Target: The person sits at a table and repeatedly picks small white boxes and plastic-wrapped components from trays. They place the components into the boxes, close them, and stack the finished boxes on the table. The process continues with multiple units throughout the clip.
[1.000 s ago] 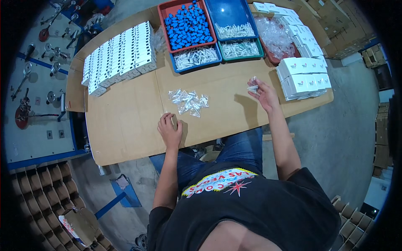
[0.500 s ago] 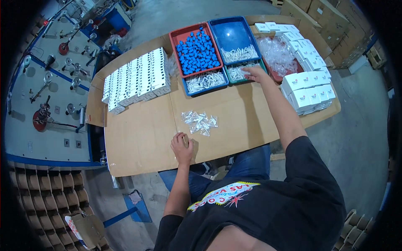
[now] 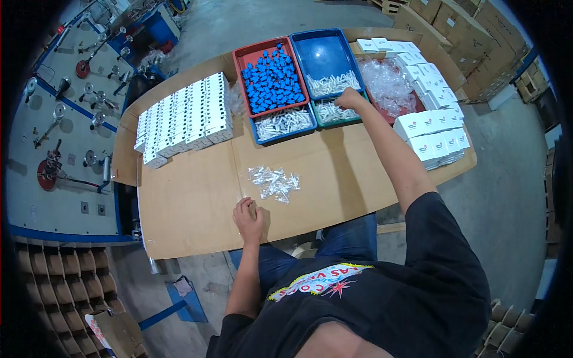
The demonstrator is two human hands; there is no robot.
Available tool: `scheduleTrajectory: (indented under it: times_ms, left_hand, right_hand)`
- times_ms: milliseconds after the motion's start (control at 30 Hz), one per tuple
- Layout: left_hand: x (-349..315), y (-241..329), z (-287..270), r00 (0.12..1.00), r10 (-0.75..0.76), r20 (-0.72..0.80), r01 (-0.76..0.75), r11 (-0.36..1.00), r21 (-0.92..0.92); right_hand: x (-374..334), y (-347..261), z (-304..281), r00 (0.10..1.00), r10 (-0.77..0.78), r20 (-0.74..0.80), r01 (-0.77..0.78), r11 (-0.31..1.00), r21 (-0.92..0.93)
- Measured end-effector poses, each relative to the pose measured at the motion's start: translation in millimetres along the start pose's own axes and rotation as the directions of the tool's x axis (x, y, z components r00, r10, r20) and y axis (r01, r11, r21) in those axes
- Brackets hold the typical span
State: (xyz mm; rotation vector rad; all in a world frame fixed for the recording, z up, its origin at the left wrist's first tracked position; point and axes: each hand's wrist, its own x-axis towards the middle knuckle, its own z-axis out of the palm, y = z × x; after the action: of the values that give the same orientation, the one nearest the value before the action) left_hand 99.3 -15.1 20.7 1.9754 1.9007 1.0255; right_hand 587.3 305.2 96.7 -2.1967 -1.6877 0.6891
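Note:
My left hand (image 3: 248, 221) rests on the cardboard table top (image 3: 191, 209), thumb and fingers apart, holding nothing. Just beyond it lies a loose pile of small clear bags (image 3: 276, 183) with white pieces inside. My right arm reaches out to the far side, where my right hand (image 3: 352, 100) is over a green tray (image 3: 345, 123) of small white pieces. Its fingers are bent together and point down; whatever they may grip is too small to make out. Beside that tray stands a blue tray (image 3: 286, 141) filled with white plug-like pieces.
A red tray (image 3: 240, 55) holds blue plastic pieces; a larger blue tray (image 3: 322, 52) has white ones. White boxes (image 3: 188, 116) stand in rows at left, more white boxes (image 3: 433, 140) at right beside clear plastic bags (image 3: 388, 86). A cardboard rim (image 3: 128, 140) edges the table.
My right hand has shifted slightly left over the green tray, and its fingers have drawn together. The whole view has moved a little; my left hand stays by the bags.

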Motion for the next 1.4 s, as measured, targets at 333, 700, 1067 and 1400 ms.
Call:
scheduleTrajectory:
  times_ms: [333, 700, 1067, 1400]
  left_hand:
    - [4.7, 0.3, 6.0, 1.0, 0.021, -0.01, -0.022, 0.998, -0.052]
    - [3.0, -4.6, -4.6, 1.0, -0.013, 0.015, 0.013, 1.0, -0.004]
    - [0.8, -14.4, 0.8, 1.0, 0.014, -0.009, -0.014, 1.0, 0.006]
    - [2.8, -3.7, -2.9, 1.0, -0.011, -0.004, 0.011, 1.0, 0.013]
  right_hand:
    - [10.7, 106.1, -119.6, 0.988, 0.154, 0.018, -0.154, 0.962, 0.226]
    - [-28.6, 47.7, -35.6, 0.882, 0.009, -0.471, 0.348, 0.662, 0.664]
    - [-156.2, 7.9, 108.6, 0.966, -0.257, -0.025, 0.236, 0.84, 0.489]
    - [-276.1, -83.1, 156.2, 0.618, -0.785, 0.045, 0.781, 0.62, 0.081]
